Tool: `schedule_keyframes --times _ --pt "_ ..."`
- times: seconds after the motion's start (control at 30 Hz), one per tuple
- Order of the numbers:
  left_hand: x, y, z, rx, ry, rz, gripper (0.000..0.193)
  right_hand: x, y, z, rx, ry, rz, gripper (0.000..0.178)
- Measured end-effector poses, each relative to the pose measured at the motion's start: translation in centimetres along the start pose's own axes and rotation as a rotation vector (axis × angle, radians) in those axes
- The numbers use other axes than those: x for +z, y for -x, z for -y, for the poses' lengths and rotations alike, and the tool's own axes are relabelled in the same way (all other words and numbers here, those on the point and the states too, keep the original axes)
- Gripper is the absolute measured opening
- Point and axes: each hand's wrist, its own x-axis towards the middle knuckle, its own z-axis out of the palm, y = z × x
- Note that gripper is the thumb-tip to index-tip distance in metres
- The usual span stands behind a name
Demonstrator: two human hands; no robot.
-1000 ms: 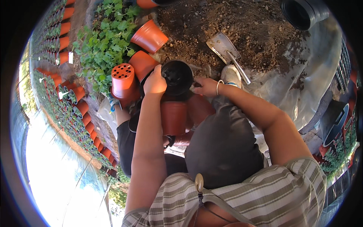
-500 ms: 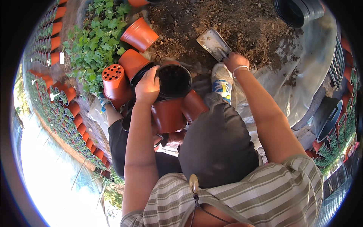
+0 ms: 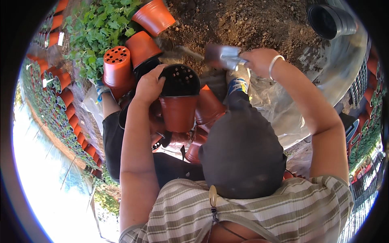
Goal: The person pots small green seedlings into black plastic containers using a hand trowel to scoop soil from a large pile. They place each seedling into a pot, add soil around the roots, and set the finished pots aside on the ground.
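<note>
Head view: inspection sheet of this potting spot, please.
Surface: soil heap on grey plastic sheet.
Job's things: terracotta pot, black-lined and empty; trowel.
Clutter: spare orange pots, black pot, green plants.
Grippers: left hand grips the pot rim; right hand holds the trowel above the soil.
Cables: nothing seen.
Surroundings: rows of potted seedlings on the left.

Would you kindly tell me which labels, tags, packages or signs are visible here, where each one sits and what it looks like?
White plant tag: small upright rectangle among the potted rows at upper left.
Second white plant tag: slim white strip, tilted, lower in the same rows at left.
Clear plastic sheet: crumpled, translucent, beside the soil at right; whether it is a bag cannot be told.
No signs or screens show.
</note>
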Motion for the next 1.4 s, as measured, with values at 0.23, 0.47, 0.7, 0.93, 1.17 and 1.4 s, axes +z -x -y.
schedule_keyframes --times 0.23,0.47,0.7,0.93,1.17,1.4 --pt "0.4 1.0 0.3 -0.067 -0.029 0.011 0.038 -4.8 -2.8 2.0 0.161 0.511 0.236 0.027" --pt "0.2 1.6 0.5 -0.076 0.026 0.008 0.039 -11.5 2.8 -0.4 0.412 0.774 0.062 0.019" --pt "0.2 1.7 0.8 -0.012 0.098 -0.022 0.036 -5.8 -4.4 8.6 -0.027 0.341 0.083 0.025" --pt "0.1 1.9 0.9 -0.032 0.065 -0.014 0.029 -7.9 -5.5 5.3 0.141 0.479 0.126 0.025" --pt "0.9 2.2 1.9 0.010 0.058 -0.058 0.029 -12.9 1.2 4.7 0.394 0.791 0.162 0.022" --pt "1.1 1.9 1.6 -0.027 0.040 -0.041 0.031 -9.5 -8.0 11.7 -0.002 0.356 -0.039 0.029"
